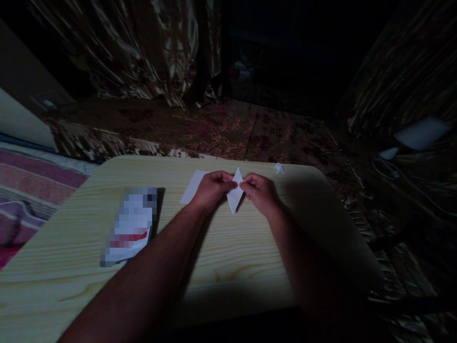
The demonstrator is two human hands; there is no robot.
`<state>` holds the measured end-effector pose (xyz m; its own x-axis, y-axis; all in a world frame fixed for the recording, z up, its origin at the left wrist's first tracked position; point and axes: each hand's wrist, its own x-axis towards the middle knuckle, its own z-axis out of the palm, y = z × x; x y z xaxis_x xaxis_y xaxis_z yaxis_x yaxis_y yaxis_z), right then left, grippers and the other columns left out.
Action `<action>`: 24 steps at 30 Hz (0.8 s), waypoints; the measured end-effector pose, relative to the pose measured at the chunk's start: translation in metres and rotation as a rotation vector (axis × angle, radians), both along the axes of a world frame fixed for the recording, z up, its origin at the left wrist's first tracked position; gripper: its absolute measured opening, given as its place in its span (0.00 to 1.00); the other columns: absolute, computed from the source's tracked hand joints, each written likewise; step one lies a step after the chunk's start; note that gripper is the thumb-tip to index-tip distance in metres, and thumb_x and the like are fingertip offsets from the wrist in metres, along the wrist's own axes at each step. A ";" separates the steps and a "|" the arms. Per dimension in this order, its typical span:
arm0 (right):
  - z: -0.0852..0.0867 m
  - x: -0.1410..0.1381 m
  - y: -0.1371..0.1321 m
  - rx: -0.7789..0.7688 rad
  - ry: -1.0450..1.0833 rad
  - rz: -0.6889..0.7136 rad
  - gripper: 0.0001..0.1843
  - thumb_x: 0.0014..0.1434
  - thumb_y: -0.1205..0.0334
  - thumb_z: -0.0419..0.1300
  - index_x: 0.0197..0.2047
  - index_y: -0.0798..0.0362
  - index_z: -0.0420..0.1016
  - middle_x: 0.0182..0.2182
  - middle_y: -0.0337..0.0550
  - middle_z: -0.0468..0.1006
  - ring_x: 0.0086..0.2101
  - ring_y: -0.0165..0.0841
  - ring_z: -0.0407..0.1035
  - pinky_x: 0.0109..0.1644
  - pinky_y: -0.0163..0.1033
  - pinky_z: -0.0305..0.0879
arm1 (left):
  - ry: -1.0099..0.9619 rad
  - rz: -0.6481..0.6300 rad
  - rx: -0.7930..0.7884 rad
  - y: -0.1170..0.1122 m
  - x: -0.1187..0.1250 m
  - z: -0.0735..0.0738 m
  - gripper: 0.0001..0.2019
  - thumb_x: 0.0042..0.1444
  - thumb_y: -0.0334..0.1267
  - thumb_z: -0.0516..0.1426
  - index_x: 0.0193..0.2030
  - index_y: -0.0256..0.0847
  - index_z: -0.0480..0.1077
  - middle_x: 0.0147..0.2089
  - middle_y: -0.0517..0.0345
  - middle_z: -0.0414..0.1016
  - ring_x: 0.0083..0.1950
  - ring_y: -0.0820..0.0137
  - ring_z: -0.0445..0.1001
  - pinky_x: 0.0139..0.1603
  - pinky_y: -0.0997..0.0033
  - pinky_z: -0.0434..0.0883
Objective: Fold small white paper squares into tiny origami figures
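Note:
A small sheet of white paper folded into a narrow diamond (234, 194) is held upright between my two hands, its long points up and down. My left hand (213, 189) pinches its left edge between thumb and fingers. On the other edge, the thumb and fingertips of my right hand (260, 191) press together. Partly hidden behind my left hand, a flat white sheet of paper (193, 185) lies on the wooden table (232, 271). A small folded white paper piece (279, 168), star-like in outline, rests near the table's far edge.
To the left on the table lies a blurred-out, white-and-red rectangular item (132, 224). Beyond the far edge is a ledge with patterned cloth (214, 126) under curtains (171, 47). A white object with a cable (423, 133) sits at right. Striped bedding (32, 181) is at left.

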<state>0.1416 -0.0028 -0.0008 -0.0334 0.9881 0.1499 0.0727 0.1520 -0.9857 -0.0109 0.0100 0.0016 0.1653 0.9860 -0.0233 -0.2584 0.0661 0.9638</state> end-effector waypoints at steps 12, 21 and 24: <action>-0.004 0.002 0.001 0.043 -0.045 0.052 0.09 0.49 0.58 0.60 0.25 0.53 0.66 0.15 0.30 0.64 0.17 0.23 0.56 0.23 0.31 0.51 | -0.025 0.055 -0.010 0.002 0.000 -0.003 0.07 0.35 0.32 0.66 0.21 0.37 0.72 0.18 0.61 0.69 0.19 0.78 0.61 0.22 0.75 0.56; -0.003 0.002 0.000 0.023 -0.061 0.035 0.08 0.48 0.59 0.61 0.25 0.53 0.66 0.16 0.30 0.64 0.17 0.23 0.56 0.22 0.30 0.51 | -0.013 0.059 -0.010 0.002 0.000 -0.003 0.07 0.38 0.36 0.65 0.24 0.37 0.73 0.19 0.61 0.70 0.19 0.77 0.62 0.22 0.75 0.57; -0.002 0.000 -0.001 0.012 -0.052 0.020 0.08 0.47 0.60 0.61 0.25 0.54 0.66 0.17 0.31 0.65 0.18 0.23 0.57 0.22 0.30 0.52 | 0.012 0.051 0.004 0.002 0.001 -0.004 0.08 0.38 0.35 0.65 0.26 0.37 0.73 0.22 0.61 0.71 0.20 0.76 0.64 0.22 0.75 0.59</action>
